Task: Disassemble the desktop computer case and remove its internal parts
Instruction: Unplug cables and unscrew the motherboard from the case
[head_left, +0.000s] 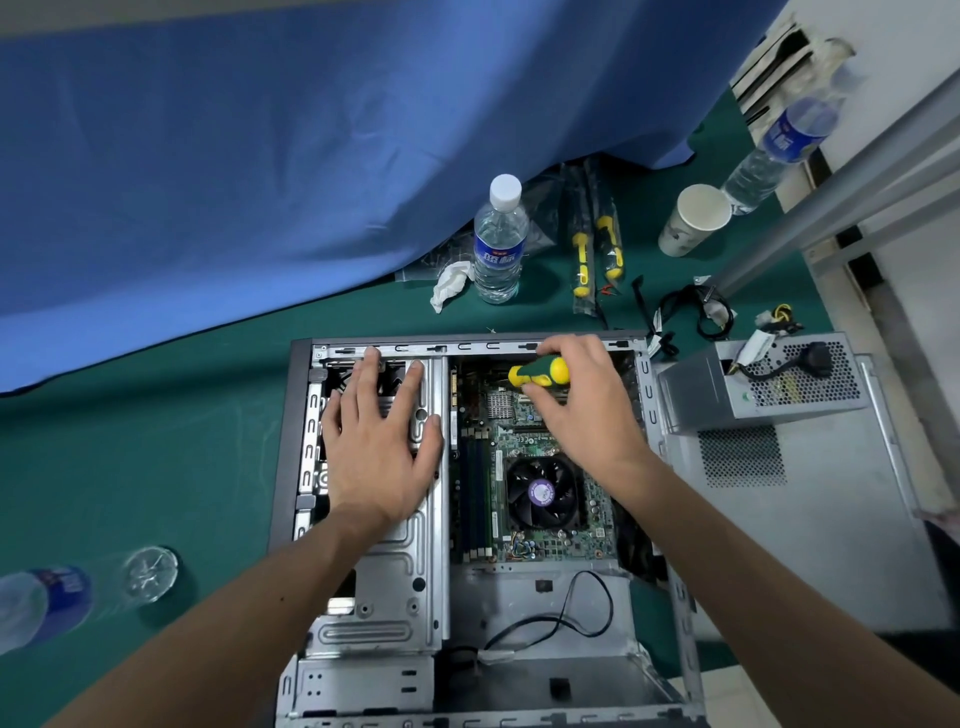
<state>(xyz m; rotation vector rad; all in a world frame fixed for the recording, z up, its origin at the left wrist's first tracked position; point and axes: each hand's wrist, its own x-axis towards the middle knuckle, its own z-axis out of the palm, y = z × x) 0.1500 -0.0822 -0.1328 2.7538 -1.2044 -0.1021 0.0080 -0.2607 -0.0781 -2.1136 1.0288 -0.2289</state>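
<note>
An open desktop computer case (675, 613) lies flat on the green table. Inside it sits a green motherboard (519, 441) with a black CPU fan (543, 493). My left hand (379, 447) rests flat, fingers spread, on the metal drive cage (395, 571) at the case's left. My right hand (582, 400) grips a green and yellow screwdriver (540, 373) over the far part of the motherboard; its tip is hidden by the hand. A removed grey power supply (763, 384) lies on the detached side panel (810, 519) to the right.
A water bottle (498, 244), crumpled tissue (451, 283), two packaged screwdrivers (595, 254), a paper cup (693, 221) and loose cables (701, 312) lie beyond the case. A second bottle (784, 150) lies far right, another bottle (47, 608) near left. A blue cloth (260, 156) hangs behind.
</note>
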